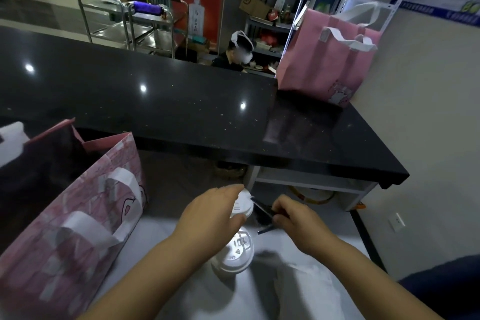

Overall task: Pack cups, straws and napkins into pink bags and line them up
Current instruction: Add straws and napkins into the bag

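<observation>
Head view: left hand (210,212) grips a white-lidded cup (245,204) from above. Right hand (293,218) pinches thin black straws (262,212) just beside it. Second white-lidded cup (233,252) stands nearer. Open pink patterned bag (65,215) at left. Another pink fabric bag (324,65) upright on the glossy black counter (155,101).

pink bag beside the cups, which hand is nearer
Left. The left hand holds a cup just right of the bag; the right hand is farther right, holding straws.
</observation>
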Demonstrator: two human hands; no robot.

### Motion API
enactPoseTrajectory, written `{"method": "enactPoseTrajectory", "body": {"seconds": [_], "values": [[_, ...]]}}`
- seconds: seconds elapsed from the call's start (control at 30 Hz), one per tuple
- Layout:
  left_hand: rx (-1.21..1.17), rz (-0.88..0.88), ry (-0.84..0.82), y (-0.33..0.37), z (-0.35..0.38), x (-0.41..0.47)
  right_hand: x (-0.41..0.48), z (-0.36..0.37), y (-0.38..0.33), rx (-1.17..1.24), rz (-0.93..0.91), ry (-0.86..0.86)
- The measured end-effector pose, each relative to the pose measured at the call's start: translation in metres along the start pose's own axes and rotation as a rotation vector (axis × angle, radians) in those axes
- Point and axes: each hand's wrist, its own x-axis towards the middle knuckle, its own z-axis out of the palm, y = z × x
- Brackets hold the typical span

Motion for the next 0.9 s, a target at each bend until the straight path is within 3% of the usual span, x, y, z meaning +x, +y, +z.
{"method": "enactPoseTrajectory", "body": {"seconds": [0.1, 0.27, 0.47, 0.6, 0.7, 0.8, 0.9], "values": [[-0.177, -0.092, -0.023, -0.001, -0.006, 0.0, -0.003, -0.006, -0.031, 0.047, -0.06, 0.042], [-0.363, -0.112, 0.103, -0.01, -0.036, -0.014, -0.007, -0.009, -0.09, 0.141, -0.175, 0.095], [-0.286, -0.095, 0.266, -0.031, -0.096, -0.044, 0.004, -0.009, -0.16, 0.077, -0.439, 0.195], [-0.302, -0.16, 0.346, -0.055, -0.152, -0.061, 0.024, -0.021, -0.218, -0.103, -0.651, 0.434], [-0.074, -0.214, 0.383, -0.089, -0.198, -0.078, 0.038, -0.028, -0.262, 0.085, -0.653, 0.565], [0.335, -0.188, 0.312, -0.128, -0.232, -0.094, 0.046, -0.025, -0.305, 0.541, -0.709, 0.388], [0.432, -0.192, 0.131, -0.156, -0.254, -0.102, 0.051, -0.009, -0.344, 0.918, -0.675, 0.04]]}}
